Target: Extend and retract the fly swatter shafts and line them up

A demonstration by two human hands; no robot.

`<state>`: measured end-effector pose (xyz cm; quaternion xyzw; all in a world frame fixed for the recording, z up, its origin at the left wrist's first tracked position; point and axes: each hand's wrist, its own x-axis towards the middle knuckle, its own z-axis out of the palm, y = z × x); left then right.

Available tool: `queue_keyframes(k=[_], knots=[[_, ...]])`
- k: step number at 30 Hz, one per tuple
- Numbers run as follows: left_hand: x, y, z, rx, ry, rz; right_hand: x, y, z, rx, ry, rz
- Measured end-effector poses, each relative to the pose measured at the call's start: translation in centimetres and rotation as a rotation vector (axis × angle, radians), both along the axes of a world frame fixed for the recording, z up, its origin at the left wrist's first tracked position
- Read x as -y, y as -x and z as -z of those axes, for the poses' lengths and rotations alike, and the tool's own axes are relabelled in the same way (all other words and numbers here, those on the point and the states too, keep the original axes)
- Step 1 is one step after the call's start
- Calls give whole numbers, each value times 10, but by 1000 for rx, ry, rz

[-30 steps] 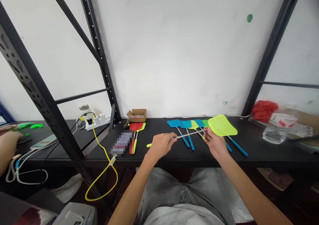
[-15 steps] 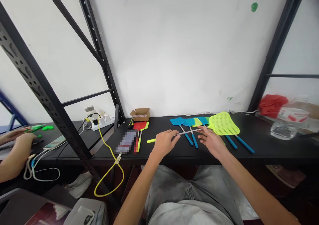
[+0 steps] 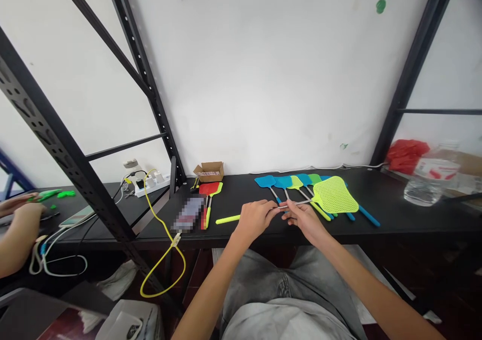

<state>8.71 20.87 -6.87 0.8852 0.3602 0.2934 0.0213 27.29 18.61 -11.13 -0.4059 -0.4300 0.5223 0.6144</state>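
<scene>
Both hands hold one yellow-green fly swatter [image 3: 336, 195] sideways over the black shelf [image 3: 241, 233]. My left hand [image 3: 257, 220] is closed around it where the bright handle meets the thin metal rod; the handle's end sticks out to the left. Close by, my right hand [image 3: 303, 220] pinches the rod between thumb and fingers, with the perforated head out to the right. Behind the hands several swatters lie side by side, among them a blue swatter [image 3: 265, 181] and a green swatter [image 3: 315, 179]. Left of them lie a red swatter [image 3: 208, 189] and a yellow-green one.
A blurred-out phone [image 3: 189, 213] lies left, with a yellow cable [image 3: 162, 221] hanging off the shelf edge. Behind it stands a small cardboard box [image 3: 209, 171]. To the right are a plastic bottle [image 3: 429, 182] and a red bag [image 3: 406, 155]. Another person's hands [image 3: 26, 207] show at far left.
My right hand has slid left along the rod, closer to my left hand. More of the swatter's rod shows beside its head, and the view has shifted slightly.
</scene>
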Motion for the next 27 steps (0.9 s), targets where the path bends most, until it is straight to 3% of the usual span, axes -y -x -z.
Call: queue_keyframes(k=[14, 23, 27], knots=[[-9, 18, -9, -44, -34, -12, -4, -25, -12, 0, -35, 99], [-9, 17, -8, -74, -51, -34, -3, -20, -7, -18, 16, 40], [-2, 8, -6, -94, -55, -9, 2, -7, -4, -1, 11, -58]])
